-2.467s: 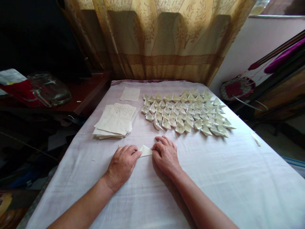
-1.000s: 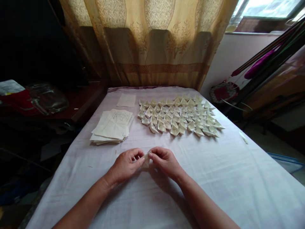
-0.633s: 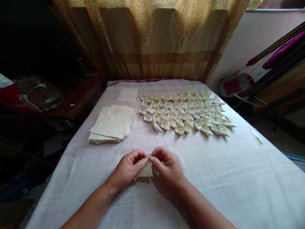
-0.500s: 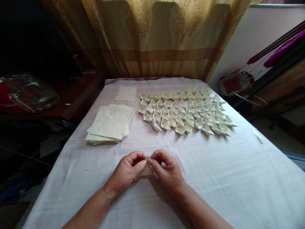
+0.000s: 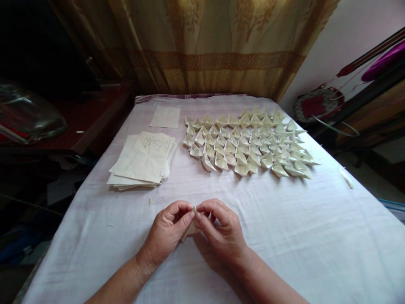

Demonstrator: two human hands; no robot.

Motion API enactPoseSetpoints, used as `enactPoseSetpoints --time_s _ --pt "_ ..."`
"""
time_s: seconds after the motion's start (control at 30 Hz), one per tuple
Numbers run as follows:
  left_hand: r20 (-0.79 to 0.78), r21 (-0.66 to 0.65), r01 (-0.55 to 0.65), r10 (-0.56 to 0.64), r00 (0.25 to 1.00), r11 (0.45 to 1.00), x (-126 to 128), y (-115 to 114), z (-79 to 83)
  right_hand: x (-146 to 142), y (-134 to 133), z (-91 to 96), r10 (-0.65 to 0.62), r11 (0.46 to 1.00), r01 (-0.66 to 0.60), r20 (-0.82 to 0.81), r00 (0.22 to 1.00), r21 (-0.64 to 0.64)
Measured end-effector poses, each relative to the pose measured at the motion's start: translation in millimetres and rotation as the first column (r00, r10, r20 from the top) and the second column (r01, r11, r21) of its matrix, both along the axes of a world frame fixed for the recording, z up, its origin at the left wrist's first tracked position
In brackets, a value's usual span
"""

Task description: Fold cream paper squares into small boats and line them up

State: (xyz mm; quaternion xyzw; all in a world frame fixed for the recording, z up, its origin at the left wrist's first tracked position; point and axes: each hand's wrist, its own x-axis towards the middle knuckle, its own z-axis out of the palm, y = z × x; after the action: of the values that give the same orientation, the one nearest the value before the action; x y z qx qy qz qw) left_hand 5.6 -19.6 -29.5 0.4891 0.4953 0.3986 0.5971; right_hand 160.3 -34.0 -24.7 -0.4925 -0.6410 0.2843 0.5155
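Observation:
My left hand [image 5: 172, 226] and my right hand [image 5: 220, 223] meet above the front middle of the table. Between their thumbs and fingertips they pinch a small folded piece of paper [image 5: 189, 231], its pointed tip showing upward. Most of this paper is hidden behind the thumbs and palms. Beyond my left hand lies a stack of paper sheets [image 5: 142, 162], the top one creased and with handwriting. Past my right hand stand many folded paper boats [image 5: 242, 166], packed close together in rows.
The table bears a white cloth [image 5: 284, 236]. A single paper sheet [image 5: 165, 117] lies behind the stack, and paper scraps [image 5: 149, 201] are strewn nearby. A patterned curtain [image 5: 215, 59] hangs at the back. At left is a dark red wooden surface [image 5: 104, 109]; a round bag [image 5: 318, 105] is at right.
The view has tilted and shifted slightly. Both hands keep their pinch on the folded paper, whose tip now looks narrower, and a folded edge shows below my left thumb.

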Motion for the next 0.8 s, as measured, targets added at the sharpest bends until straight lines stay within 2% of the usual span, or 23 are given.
enactPoseSetpoints --time_s 0.13,0.3,0.43,0.57,0.8 --pt "0.016 0.003 -0.015 0.014 1.0 1.0 1.0 -1.1 -1.0 -2.0 -2.5 -1.6 -0.002 0.991 -0.009 -0.085 0.996 -0.135" --pt "-0.016 0.123 0.004 -0.002 1.0 0.992 -0.8 0.3 -4.6 -4.4 -4.1 -3.7 0.006 0.958 -0.057 -0.178 0.984 -0.282" --pt "-0.057 0.164 0.041 -0.032 0.998 0.986 -2.1 1.3 -1.2 -5.9 -5.7 -3.3 -0.013 0.96 -0.016 -0.104 0.994 -0.279" --pt "-0.066 0.104 0.07 -0.064 0.996 0.992 -1.5 2.1 4.4 -5.3 -6.5 -2.4 0.001 0.961 -0.003 -0.006 1.0 -0.276" --pt "-0.001 0.017 0.037 -0.037 0.999 0.999 2.1 6.9 9.0 -5.0 -3.9 -0.5 0.032 0.957 -0.023 0.027 0.999 -0.288"
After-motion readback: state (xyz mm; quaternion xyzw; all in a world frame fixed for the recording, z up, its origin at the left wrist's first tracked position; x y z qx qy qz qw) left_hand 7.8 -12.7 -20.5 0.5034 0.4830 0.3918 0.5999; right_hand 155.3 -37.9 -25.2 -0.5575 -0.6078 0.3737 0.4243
